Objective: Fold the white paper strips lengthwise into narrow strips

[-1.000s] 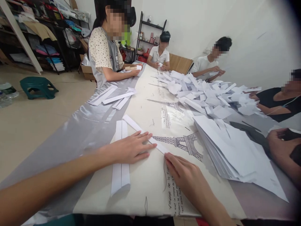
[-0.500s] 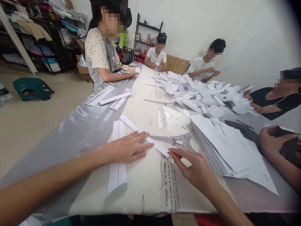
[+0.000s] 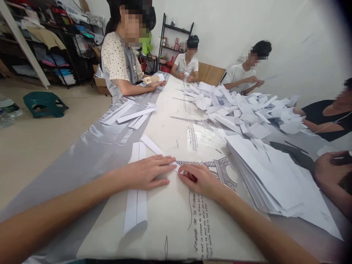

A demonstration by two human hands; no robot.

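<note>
Flat on the table, my left hand (image 3: 152, 171) presses on a narrow folded paper strip (image 3: 152, 145) with its fingers stretched out. The strip runs slantwise under those fingers. My right hand (image 3: 202, 179) is close by, its thumb and fingers pinched at the strip's near end, which is mostly covered by the hand. Beneath my left hand and wrist lies a wider white sheet (image 3: 136, 207) with a lengthwise crease down its middle, its near end curling up a little.
The long table wears a printed cloth (image 3: 170, 205). At right are a stack of white paper (image 3: 269, 176) and a heap of folded paper pieces (image 3: 239, 106). More strips (image 3: 136, 115) lie at left. Several people sit around; a co-worker's hand (image 3: 331, 174) is at far right.
My right hand has moved left along the strip, close to my left fingertips. My left hand stays nearly in place, and the view has shifted slightly.
</note>
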